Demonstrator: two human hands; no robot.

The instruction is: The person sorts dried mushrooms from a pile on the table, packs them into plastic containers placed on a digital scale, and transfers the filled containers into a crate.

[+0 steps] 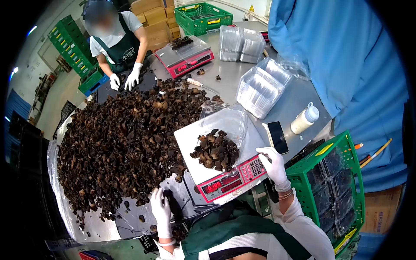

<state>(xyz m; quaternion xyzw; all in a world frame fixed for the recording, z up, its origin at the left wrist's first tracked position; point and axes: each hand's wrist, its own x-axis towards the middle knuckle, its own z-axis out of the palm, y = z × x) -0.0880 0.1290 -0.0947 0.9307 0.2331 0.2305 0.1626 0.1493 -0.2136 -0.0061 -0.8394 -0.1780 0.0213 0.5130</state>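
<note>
My right hand (274,168), in a white glove, rests at the right corner of a red and white digital scale (209,196), its fingers stretched out beside the keypad. On the scale lies a clear plastic clamshell box (234,121) with its lid open, holding a heap of dark brown wood ear mushrooms (216,151). The red display is lit. My left hand (160,212), also gloved, is at the near edge of a large pile of wood ear mushrooms (125,147). Its fingers point up and look slightly apart, with nothing visible in them.
A phone (277,137) and a white bottle (305,118) stand right of the scale. Stacked clear boxes (264,86) are behind. A green crate (299,184) of filled boxes is at my right. Across the table, a gloved co-worker (119,41) sorts beside a second scale (190,65).
</note>
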